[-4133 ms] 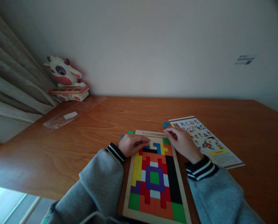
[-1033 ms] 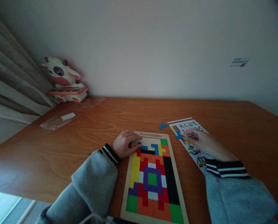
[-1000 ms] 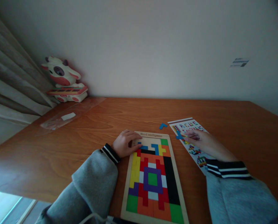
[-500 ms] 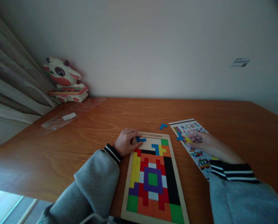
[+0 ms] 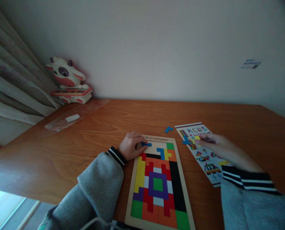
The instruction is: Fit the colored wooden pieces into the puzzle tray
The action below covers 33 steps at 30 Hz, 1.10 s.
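A wooden puzzle board (image 5: pixel 131 209) lies in front of me, mostly filled with coloured pieces; its pale base shows near the top. My left hand (image 5: pixel 132 145) is at the board's top left corner, thumb and fingers closed on a blue puzzle piece (image 5: pixel 147 144). Over the printed pattern sheet (image 5: pixel 206 151) to the right, my right hand (image 5: pixel 213 143) pinches a yellow puzzle piece (image 5: pixel 197 138), partly hidden by the fingers. Left of that hand, a T-like blue piece (image 5: pixel 185 140) lies on the sheet's left edge.
Another blue piece (image 5: pixel 168 129) lies on the table beyond the board. A yellow piece (image 5: pixel 224 163) shows beside my right wrist. At the back left stand a toy cow with a keyboard (image 5: pixel 70 81) and a clear plastic wrapper (image 5: pixel 58 124). A wall rises behind the table.
My right hand has shifted right across the sheet, with the yellow piece in its fingers. My left hand stays at the board's corner with the blue piece.
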{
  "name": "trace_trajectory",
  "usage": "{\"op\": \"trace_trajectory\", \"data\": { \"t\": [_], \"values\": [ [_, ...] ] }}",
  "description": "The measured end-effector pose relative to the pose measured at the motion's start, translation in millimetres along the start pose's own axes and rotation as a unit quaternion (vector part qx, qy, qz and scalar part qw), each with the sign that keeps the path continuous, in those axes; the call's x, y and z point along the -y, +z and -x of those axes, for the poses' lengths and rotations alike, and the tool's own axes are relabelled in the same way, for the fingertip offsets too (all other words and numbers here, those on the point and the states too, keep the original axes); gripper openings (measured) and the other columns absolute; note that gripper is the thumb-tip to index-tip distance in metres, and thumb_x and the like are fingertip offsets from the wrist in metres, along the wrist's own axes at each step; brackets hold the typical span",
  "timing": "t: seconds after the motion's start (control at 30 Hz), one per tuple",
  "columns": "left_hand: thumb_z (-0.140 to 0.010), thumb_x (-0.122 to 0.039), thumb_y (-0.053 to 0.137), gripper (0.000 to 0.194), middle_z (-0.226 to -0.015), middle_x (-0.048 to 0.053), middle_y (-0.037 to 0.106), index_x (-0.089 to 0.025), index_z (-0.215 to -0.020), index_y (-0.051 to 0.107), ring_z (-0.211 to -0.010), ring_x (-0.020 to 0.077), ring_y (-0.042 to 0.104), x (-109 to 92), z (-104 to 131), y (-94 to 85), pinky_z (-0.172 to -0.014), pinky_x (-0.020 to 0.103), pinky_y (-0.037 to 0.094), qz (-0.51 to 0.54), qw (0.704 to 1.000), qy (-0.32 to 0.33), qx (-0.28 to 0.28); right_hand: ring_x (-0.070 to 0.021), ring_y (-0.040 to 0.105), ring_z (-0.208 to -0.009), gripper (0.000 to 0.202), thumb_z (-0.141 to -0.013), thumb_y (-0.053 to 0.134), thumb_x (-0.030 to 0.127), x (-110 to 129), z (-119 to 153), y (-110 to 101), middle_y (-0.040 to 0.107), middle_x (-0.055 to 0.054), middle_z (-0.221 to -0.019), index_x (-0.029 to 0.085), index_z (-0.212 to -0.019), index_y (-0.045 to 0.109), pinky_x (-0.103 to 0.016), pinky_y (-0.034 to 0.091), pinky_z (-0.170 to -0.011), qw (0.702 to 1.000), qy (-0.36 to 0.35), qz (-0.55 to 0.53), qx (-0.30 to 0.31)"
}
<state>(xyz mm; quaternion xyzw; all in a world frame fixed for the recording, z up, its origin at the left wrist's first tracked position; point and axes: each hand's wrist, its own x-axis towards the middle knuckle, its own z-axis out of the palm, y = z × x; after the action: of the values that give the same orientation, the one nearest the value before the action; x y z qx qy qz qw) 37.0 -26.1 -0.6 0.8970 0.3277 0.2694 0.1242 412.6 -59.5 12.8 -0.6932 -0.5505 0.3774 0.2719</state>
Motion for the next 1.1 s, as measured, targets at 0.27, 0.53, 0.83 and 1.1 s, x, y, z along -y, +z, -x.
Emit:
{"op": "trace_trajectory", "data": {
  "t": [0.27,0.53,0.83,1.1],
  "values": [
    [-0.094,-0.029,0.053,0.022,-0.095,0.007,0.071,-0.017,-0.107,0.066,-0.088,0.0185,0.065,3.4,-0.8,-0.8,-0.080,0.033,0.051,0.075,0.986,-0.098,-0.115,-0.0214,0.068,-0.087,0.044,-0.073,0.073,0.053,45.6,7.3,52.2,0.071,-0.007,-0.096,0.022,-0.102,0.063,-0.033,0.054,-0.076,0.973,-0.151,-0.152,-0.086],
    [-0.090,-0.036,0.060,0.025,-0.096,0.007,0.072,-0.019,-0.106,0.067,-0.087,0.0187,0.065,-1.0,1.4,-1.8,-0.081,0.034,0.052,0.068,0.994,-0.034,-0.077,-0.0193,0.071,-0.076,0.038,-0.076,0.071,0.048,61.7,17.0,103.3,0.070,-0.003,-0.088,0.023,-0.099,0.054,-0.036,0.058,-0.073,0.954,-0.161,-0.253,0.004],
    [-0.092,-0.035,0.059,0.021,-0.095,0.007,0.072,-0.021,-0.102,0.070,-0.090,0.0193,0.064,-2.7,-0.4,-1.8,-0.081,0.034,0.046,0.038,0.998,0.044,-0.001,-0.0195,0.067,-0.077,0.013,-0.086,0.063,0.036,70.4,32.0,140.6,0.071,-0.003,-0.084,0.023,-0.085,0.064,-0.036,0.055,-0.072,0.964,-0.267,-0.020,-0.001],
    [-0.089,-0.037,0.061,0.022,-0.109,0.007,0.069,-0.023,-0.104,0.070,-0.100,0.0224,0.059,1.0,1.8,0.6,-0.089,0.039,0.043,0.001,0.999,0.033,0.020,-0.0279,0.059,-0.101,0.022,-0.083,0.068,0.038,62.9,28.0,138.6,0.060,-0.007,-0.103,0.026,-0.101,0.064,-0.049,0.047,-0.089,0.934,-0.318,0.148,-0.070]
  ]
}}
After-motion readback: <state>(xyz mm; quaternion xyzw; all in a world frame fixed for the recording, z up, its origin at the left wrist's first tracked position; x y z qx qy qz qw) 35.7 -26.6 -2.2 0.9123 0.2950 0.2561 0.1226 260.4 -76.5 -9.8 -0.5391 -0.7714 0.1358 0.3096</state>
